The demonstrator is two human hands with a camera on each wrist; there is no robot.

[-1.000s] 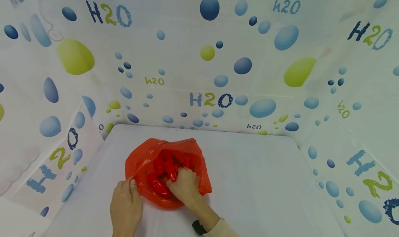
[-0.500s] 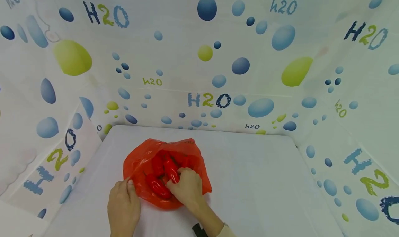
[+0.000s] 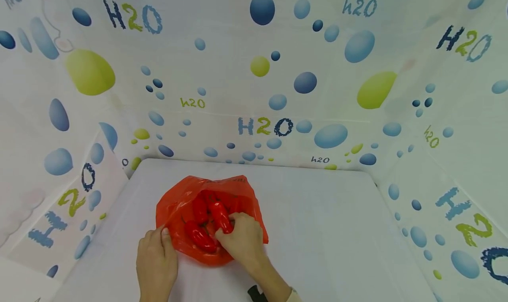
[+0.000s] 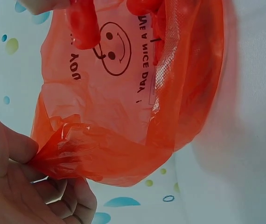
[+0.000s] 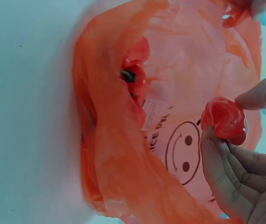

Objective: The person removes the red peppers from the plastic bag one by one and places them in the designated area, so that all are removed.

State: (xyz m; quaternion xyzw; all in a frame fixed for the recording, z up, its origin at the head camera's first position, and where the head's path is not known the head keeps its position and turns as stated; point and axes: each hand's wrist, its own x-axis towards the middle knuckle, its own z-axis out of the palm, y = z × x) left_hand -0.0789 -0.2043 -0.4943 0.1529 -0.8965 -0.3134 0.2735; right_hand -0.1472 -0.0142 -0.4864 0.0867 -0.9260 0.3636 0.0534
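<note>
An orange-red plastic bag (image 3: 170,205) lies on its side on the white table, its mouth facing me. Inside are several glossy red peppers, one (image 3: 200,236) near the mouth. My left hand (image 3: 157,260) pinches the bag's left edge between thumb and fingers, the film bunched there in the left wrist view. In the bag's mouth my right hand (image 3: 244,240) holds another red pepper (image 5: 224,120) by its blunt end, between thumb and fingertips. The left wrist view shows this pepper (image 4: 84,25) with its stem end hanging free, in front of the bag's printed smiley.
White table (image 3: 317,231) extends to the right of the bag. Behind and at both sides stand white walls (image 3: 226,59) of sheeting printed with blue and green drops and "H2O". A black device (image 3: 257,294) sits at my right wrist.
My right hand has moved slightly right and toward me, drawing the pepper with it toward the bag's mouth. The left hand keeps its pinch on the bag's edge.
</note>
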